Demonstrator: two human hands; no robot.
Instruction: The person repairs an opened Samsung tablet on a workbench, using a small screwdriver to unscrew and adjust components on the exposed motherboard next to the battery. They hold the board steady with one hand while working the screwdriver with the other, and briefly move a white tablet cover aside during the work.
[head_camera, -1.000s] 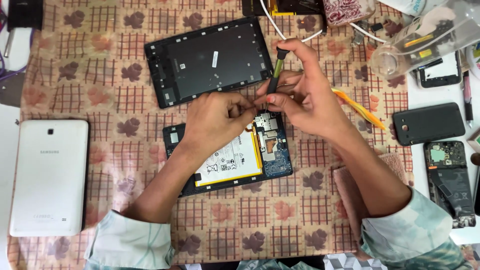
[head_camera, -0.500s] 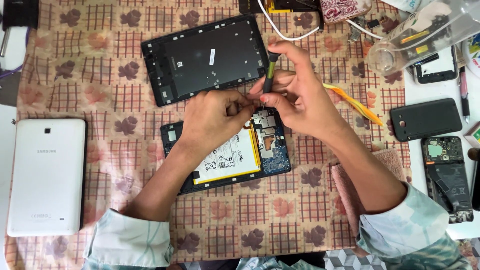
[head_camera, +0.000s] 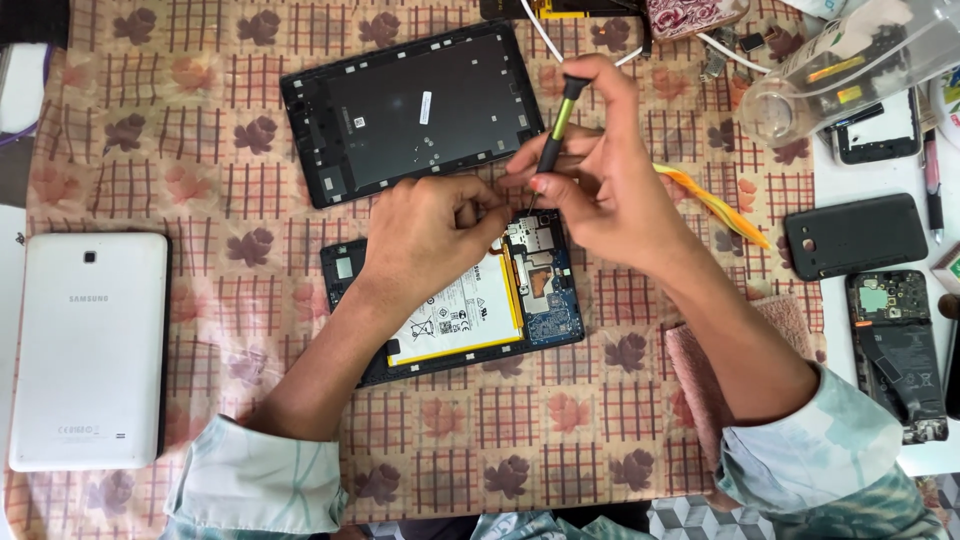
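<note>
An opened tablet (head_camera: 470, 320) lies on the patterned cloth, its white battery and blue circuit board exposed. My right hand (head_camera: 600, 190) grips a thin screwdriver (head_camera: 553, 140) with a green and black handle, held nearly upright with its tip down on the board's upper edge. My left hand (head_camera: 430, 230) rests on the tablet's top edge, its fingers pinched close beside the screwdriver tip. What the fingers pinch is hidden. A black tablet back frame (head_camera: 410, 110) lies just beyond both hands.
A white tablet (head_camera: 90, 350) lies face down at the left. An orange pry tool (head_camera: 715, 205) sits right of my hands. Further right are a black phone (head_camera: 855, 235), an opened phone (head_camera: 900, 350), a clear plastic container (head_camera: 850, 60) and cables at the top.
The view has shifted slightly. My hands stay on the tablet's top edge, and the screwdriver stands a little more upright than before.
</note>
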